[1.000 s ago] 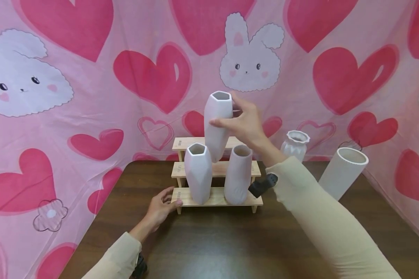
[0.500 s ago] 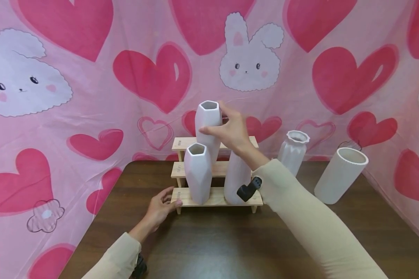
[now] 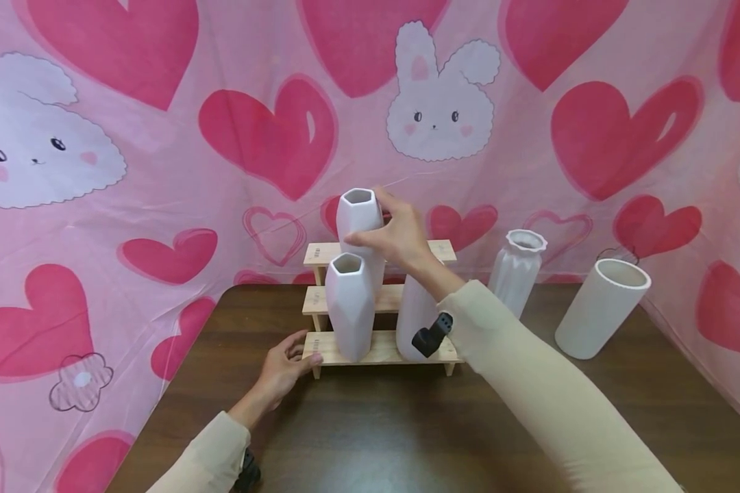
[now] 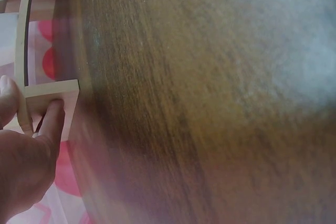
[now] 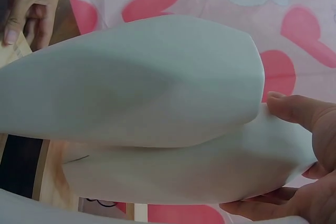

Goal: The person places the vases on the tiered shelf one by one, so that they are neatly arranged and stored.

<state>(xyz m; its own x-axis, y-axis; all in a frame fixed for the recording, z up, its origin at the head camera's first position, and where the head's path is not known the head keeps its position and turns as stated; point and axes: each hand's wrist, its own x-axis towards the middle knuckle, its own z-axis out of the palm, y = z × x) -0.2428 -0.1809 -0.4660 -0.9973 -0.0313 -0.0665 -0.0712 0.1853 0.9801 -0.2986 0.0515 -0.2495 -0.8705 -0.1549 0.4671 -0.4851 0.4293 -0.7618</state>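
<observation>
My right hand (image 3: 401, 236) grips a white faceted vase (image 3: 359, 213) with a five-sided mouth, thumb and fingers around its upper part. Its base is right at the middle step of a three-step wooden stand (image 3: 382, 342). A similar faceted vase (image 3: 349, 315) stands upright on the bottom step, hiding the lower part of the held one; in the right wrist view, the front vase (image 5: 157, 82) overlaps the held vase (image 5: 173, 177). A round vase (image 3: 413, 318) stands at the bottom step's right, partly behind my right wrist. My left hand (image 3: 284, 370) pinches the bottom step's left end, thumb on top.
On the dark wooden table (image 3: 358, 424), to the right of the stand, are a white vase with a ruffled rim (image 3: 518, 270) and a tall white cylindrical vase (image 3: 601, 311). A pink heart-and-bunny cloth (image 3: 259, 55) hangs behind.
My right hand has brought the held vase down and to the left, from above the stand to behind the front faceted vase. My left hand has stayed at the stand's end.
</observation>
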